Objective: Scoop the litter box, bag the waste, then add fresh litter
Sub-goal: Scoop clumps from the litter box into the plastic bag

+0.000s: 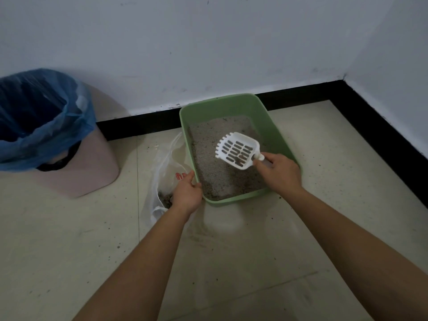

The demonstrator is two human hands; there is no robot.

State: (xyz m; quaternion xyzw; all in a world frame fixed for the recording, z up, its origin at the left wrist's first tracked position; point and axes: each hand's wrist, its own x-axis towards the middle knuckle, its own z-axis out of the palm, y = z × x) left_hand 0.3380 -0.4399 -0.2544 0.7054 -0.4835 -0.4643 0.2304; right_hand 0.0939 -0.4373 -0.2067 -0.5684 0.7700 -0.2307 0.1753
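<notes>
A green litter box (275,126) sits on the floor near the wall, with grey litter (215,174) spread inside. My right hand (278,172) grips the handle of a white slotted scoop (236,150), held above the litter with a few dark clumps in its back end. My left hand (187,191) grips the box's near left rim. Left of the box lies a clear plastic bag (166,174) with red print, holding dark waste at its bottom.
A pink bin (92,172) lined with a blue bag (46,126) stands at the left. White walls with a black skirting (370,117) meet in a corner behind and right of the box. Specks of litter dot the tiled floor.
</notes>
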